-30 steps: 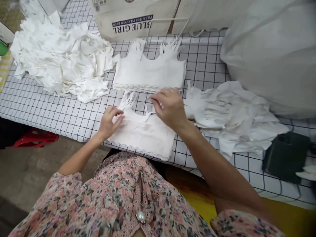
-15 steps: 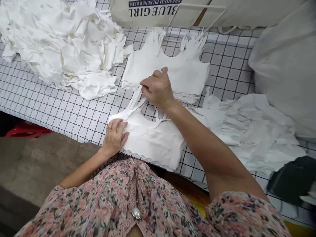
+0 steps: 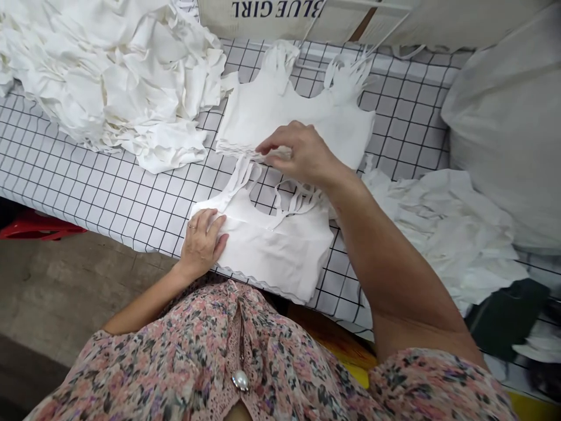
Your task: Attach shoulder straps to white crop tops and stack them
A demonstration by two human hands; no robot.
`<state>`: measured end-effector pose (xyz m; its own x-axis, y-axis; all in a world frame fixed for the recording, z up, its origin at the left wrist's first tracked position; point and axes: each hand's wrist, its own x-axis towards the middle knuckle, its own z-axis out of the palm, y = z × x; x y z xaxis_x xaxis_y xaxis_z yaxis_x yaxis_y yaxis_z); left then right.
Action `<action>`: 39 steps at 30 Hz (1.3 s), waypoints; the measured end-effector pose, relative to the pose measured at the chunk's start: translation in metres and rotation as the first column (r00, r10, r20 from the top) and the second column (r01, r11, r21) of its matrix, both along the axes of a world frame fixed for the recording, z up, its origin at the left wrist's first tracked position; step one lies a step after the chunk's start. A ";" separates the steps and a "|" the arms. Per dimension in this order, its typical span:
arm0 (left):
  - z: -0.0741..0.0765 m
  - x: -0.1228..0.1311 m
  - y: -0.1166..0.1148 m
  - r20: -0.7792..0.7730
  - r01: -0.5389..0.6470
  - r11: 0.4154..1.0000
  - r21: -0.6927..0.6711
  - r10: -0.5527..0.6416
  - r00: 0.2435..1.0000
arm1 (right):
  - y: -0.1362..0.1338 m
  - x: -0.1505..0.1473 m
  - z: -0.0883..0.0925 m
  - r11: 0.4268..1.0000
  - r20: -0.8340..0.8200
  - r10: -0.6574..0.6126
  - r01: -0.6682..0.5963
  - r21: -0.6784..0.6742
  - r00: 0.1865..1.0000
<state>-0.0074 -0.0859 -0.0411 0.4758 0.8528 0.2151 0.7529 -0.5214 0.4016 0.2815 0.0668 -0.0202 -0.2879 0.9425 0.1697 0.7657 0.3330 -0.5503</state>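
My left hand [image 3: 202,242] lies flat on the near stack of white sleeveless garments [image 3: 272,257], with its fingers apart, holding nothing. This stack has scalloped hems and thin straps. My right hand [image 3: 302,155] pinches white fabric [image 3: 274,154] where the near stack's straps meet the scalloped hem of a second, farther stack of white garments [image 3: 302,111]. I cannot tell which stack that fabric belongs to. Both stacks lie on a white table cover with a black grid [image 3: 131,199].
A large heap of white garments [image 3: 114,88] lies at the far left, and a looser white heap [image 3: 442,234] at the right. Behind stand a "Blue Girl" carton [image 3: 280,11] and a big white sack [image 3: 504,128]. A black object [image 3: 504,316] lies at the right, and a red stool [image 3: 39,228] stands below the table's left edge.
My right hand has moved right, off the near stack's straps, which now show more fully. Its fingers now pinch fabric. My left hand has stayed on the near stack.
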 end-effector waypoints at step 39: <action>0.003 -0.001 0.003 0.030 -0.006 1.000 -0.003 0.006 1.000 | -0.049 -0.068 0.006 0.983 0.207 0.162 -0.176 0.049 0.965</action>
